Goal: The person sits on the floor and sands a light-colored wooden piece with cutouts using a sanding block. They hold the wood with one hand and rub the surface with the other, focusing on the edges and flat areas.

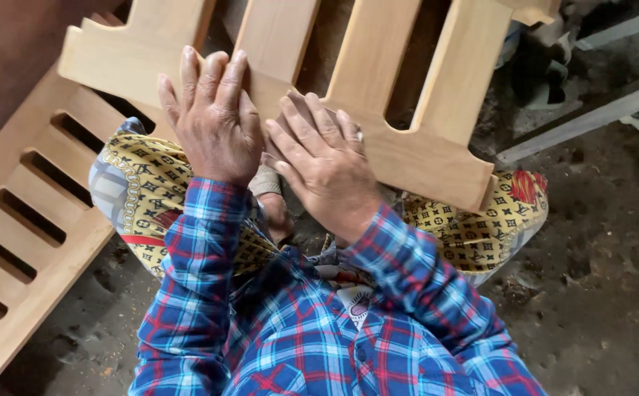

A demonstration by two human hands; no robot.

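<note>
Both hands rest palm-down on a pale slatted wooden panel (378, 95) that lies across the person's lap, its near rail over the knees and its slats running away toward the top of the view. The left hand (213, 121) lies flat on the near rail, fingers extended and slightly spread, pinching nothing. The right hand (323, 165) lies just beside it, touching or slightly overlapping at the thumb side, fingers extended and held close together; a ring shows on 1 finger. Whether anything sits under either palm cannot be told. Judged from this posture, the step in hand is pressing or rubbing the surface of the near rail. The next move calls for even downward pressure along the grain while the knees keep the panel from sliding. A second slatted panel (26, 220) lies on the dirt floor (590, 293) at the left edge, well apart from the hands
</note>
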